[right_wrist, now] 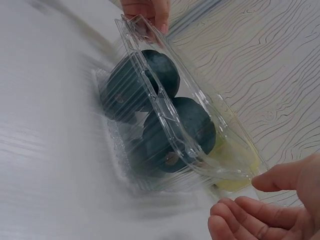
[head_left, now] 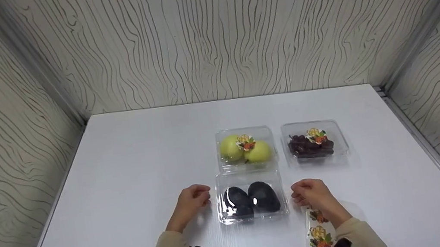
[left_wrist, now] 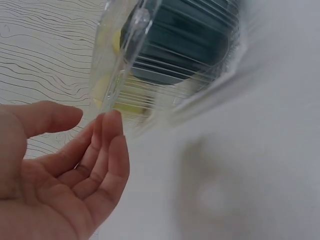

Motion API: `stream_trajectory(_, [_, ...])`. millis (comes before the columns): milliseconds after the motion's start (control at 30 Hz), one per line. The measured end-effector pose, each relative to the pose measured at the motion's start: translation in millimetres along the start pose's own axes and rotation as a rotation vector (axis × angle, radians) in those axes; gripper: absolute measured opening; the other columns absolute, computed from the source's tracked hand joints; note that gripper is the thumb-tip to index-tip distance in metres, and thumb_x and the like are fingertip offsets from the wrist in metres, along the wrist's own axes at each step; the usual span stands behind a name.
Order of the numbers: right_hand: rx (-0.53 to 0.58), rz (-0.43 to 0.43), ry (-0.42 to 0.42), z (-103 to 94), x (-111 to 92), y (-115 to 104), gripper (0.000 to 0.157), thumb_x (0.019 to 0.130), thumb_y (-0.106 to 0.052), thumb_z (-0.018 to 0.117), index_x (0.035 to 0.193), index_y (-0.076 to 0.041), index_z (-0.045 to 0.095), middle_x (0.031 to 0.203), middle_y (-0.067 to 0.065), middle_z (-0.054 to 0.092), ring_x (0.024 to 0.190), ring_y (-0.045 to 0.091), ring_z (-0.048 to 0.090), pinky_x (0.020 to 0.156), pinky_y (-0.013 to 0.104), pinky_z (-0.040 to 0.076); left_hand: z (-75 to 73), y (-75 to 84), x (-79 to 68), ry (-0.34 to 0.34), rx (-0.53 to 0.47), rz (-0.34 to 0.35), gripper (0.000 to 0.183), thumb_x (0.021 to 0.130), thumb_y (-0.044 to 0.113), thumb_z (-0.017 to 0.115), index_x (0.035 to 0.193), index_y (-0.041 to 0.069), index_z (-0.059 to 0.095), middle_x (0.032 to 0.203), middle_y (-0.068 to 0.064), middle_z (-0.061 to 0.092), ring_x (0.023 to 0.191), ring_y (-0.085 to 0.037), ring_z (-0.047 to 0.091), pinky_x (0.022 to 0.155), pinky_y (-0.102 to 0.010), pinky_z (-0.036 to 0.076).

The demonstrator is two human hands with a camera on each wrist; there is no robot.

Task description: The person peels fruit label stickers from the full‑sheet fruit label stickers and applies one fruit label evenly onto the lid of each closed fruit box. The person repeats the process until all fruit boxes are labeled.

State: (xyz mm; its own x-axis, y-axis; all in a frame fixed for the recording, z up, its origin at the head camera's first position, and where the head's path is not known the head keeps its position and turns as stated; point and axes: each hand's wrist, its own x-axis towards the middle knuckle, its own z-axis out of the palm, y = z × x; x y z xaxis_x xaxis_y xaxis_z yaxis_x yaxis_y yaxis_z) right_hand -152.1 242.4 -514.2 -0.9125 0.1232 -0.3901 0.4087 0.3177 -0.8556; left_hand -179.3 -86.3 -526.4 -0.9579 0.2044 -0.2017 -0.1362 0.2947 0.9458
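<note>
A lidded clear plastic box in front of me holds two dark avocados. My left hand is just off the box's left side, thumb apart from loosely bent fingers, nothing between them. On the opposite side, my right hand stays close to the box edge. Its thumb tip overlaps the rim's corner in the right wrist view, and the palm is bare. Partly beneath the right wrist lies a sheet of fruit stickers.
Directly behind stands a clear box of green apples with a sticker on its lid. To its right is another stickered box with dark grapes. Patterned panels enclose the white table at the back and sides.
</note>
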Motion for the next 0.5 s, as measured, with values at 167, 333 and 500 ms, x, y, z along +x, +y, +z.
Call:
stream_trajectory(167, [-0.041,-0.009,0.049,-10.0,-2.4,1.8,0.023,0.093,-0.007,0.055,0.105,0.012,0.062,0.074,0.005,0.067,0.063,0.010,0.062,0.060,0.024,0.055,0.5,2.7,-3.0,0.039,0.017,0.020,0.026,0.092,0.005,0.053,0.112,-0.011,0.060,0.093,-0.015,0.066,0.075,-0.010,0.062,0.076,-0.033,0.057])
stream_trajectory(333, [-0.097,-0.005,0.083,-26.1,-3.7,7.6,0.024,0.094,-0.009,0.056,0.105,0.011,0.062,0.077,0.008,0.067,0.064,0.010,0.062,0.061,0.026,0.055,4.3,10.7,-4.8,0.035,0.007,0.052,0.024,0.092,0.005,0.053,0.110,-0.010,0.061,0.091,-0.015,0.066,0.074,-0.010,0.061,0.075,-0.036,0.056])
stream_trajectory(500, [-0.159,0.013,0.121,-47.0,-3.0,14.5,0.026,0.093,-0.011,0.057,0.105,0.011,0.061,0.079,0.008,0.067,0.065,0.009,0.061,0.061,0.023,0.054,10.9,19.6,-6.7,0.022,0.018,0.090,0.022,0.091,0.003,0.054,0.107,-0.010,0.062,0.089,-0.016,0.066,0.073,-0.011,0.061,0.070,-0.027,0.054])
